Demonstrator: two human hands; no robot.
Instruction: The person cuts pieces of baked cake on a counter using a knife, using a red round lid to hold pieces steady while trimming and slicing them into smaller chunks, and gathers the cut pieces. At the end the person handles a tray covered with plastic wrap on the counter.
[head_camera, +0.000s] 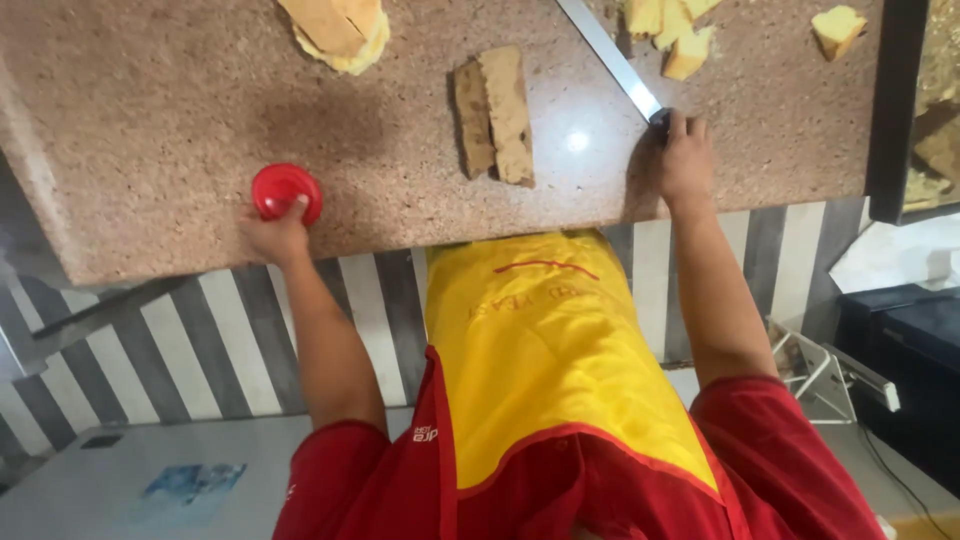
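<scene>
The left hand (275, 232) clasps a red knob (286, 190) near the counter (180, 110) edge. The right hand (684, 160) grips a knife (612, 55), its blade angled away between brown slabs (495, 115) and yellow cake chunks (672, 30).

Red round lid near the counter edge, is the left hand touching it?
Touching. The head view shows the left hand with fingertips lying over the lower rim of the red round lid, no gap.
</scene>
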